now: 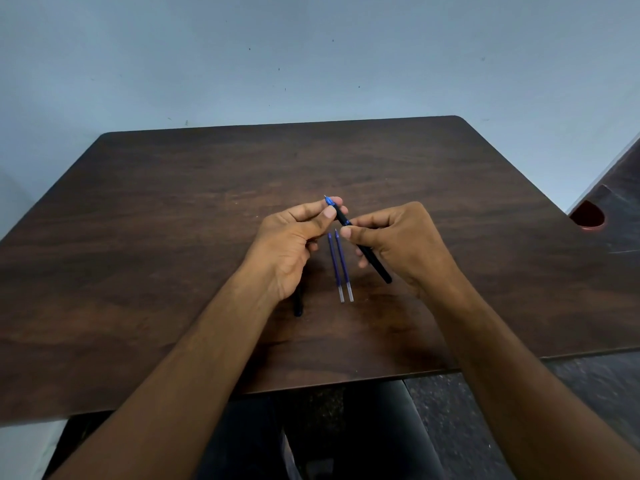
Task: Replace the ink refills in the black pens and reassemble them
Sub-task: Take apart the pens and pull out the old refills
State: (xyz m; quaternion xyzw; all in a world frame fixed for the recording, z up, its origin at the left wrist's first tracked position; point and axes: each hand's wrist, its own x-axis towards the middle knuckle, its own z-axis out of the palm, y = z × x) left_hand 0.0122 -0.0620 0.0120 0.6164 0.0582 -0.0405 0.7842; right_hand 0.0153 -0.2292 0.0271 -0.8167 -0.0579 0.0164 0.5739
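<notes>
We are pinching the black pen [346, 221] between both hands: left hand [289, 245] gripping its tip end, right hand [401, 242] curling around its barrel.

A dark wood-grain desk [173, 237] with rounded corners stands against a pale blue-grey wall [311, 57] flecked with small dark marks, a reddish round object [588, 216] sits beyond its right edge, and dark speckled floor [485, 427] shows below its near edge.
</notes>
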